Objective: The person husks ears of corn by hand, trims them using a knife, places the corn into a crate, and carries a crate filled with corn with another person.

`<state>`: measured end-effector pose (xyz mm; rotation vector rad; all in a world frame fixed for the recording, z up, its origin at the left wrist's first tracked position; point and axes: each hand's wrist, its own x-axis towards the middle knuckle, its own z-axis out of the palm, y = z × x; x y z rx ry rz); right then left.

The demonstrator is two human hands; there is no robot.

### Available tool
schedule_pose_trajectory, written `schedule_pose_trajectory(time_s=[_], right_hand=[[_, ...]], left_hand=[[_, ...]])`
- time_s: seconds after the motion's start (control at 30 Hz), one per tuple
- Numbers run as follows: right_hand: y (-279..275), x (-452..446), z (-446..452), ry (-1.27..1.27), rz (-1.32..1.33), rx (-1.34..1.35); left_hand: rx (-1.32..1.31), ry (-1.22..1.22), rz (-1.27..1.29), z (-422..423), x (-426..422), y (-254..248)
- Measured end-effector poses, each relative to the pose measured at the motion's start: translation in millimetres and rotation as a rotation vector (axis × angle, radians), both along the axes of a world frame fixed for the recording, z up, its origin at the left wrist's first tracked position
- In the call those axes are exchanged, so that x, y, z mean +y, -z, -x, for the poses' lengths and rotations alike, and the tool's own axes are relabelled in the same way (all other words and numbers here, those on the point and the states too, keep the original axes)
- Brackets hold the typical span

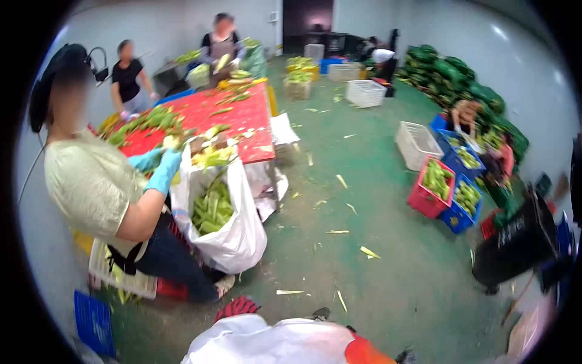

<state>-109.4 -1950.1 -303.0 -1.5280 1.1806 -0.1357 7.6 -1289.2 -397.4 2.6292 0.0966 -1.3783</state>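
Observation:
Neither my left hand nor my right hand shows in the head view. At the bottom edge is a large white sack or cloth (273,343) with an orange-red patch (365,350) on its right side; whether my hands touch it is hidden. Just beyond it lies a red and black striped item (237,308). To the left a co-worker in blue gloves (163,173) holds a pale cob at the red table (194,109). A white sack (245,239) of green husks (212,209) stands beside that person.
Red crate (431,187) and blue crates (462,203) of green cobs stand at right, near white crates (418,145) and a black bin (515,242). Green sacks (448,73) line the far right wall. Several people work around the room. Husk scraps (370,252) litter the green floor (315,206).

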Motion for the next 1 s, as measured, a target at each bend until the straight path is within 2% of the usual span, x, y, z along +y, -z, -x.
schedule_pose_trajectory(time_s=[0.17,0.2,0.23,0.3,0.4,0.47,0.53,0.57,0.6,0.63,0.7,0.73,0.87,0.97,1.0], right_hand=[[-28,-6,-167,-0.263,-0.040,0.154],[-29,-9,-198,-0.303,-0.048,0.151],[-28,-14,-229,-0.347,-0.051,0.150],[-23,-28,-289,-0.431,-0.058,0.156],[-9,-64,-368,-0.528,-0.060,0.174],[-2,-98,-413,-0.570,-0.055,0.197],[2,-132,-457,-0.604,-0.061,0.237],[5,-147,-480,-0.621,-0.065,0.259],[7,-162,-503,-0.642,-0.062,0.279],[7,-176,-527,-0.662,-0.058,0.294],[9,-200,-582,-0.715,-0.051,0.290],[6,-208,-611,-0.743,-0.049,0.266],[-23,-177,-725,-0.680,-0.077,-0.052],[-33,-160,-779,-0.713,-0.197,-0.170],[-28,-165,-790,-0.692,-0.185,-0.177]], left_hand=[[-0.322,-0.076,0.315,-167,-154,-55],[-0.401,-0.073,0.373,-201,-180,-60],[-0.535,-0.036,0.410,-236,-204,-44],[-0.454,-0.139,0.441,-287,-253,-148],[-0.568,-0.180,0.515,-352,-289,-128],[-0.549,-0.300,0.584,-372,-295,-106],[-0.456,-0.319,0.241,-378,-296,-105],[-0.220,-0.358,0.123,-381,-294,-115],[-0.292,-0.395,0.106,-371,-282,-55],[-0.228,-0.288,0.105,-366,-276,-56],[-0.132,-0.585,0.072,-361,-293,-98],[-0.086,-0.589,0.076,-362,-294,-90],[0.022,-0.662,0.048,-361,-313,-34],[-0.208,-0.443,0.261,-401,-304,29],[-0.191,-0.444,0.197,-433,-298,57]])
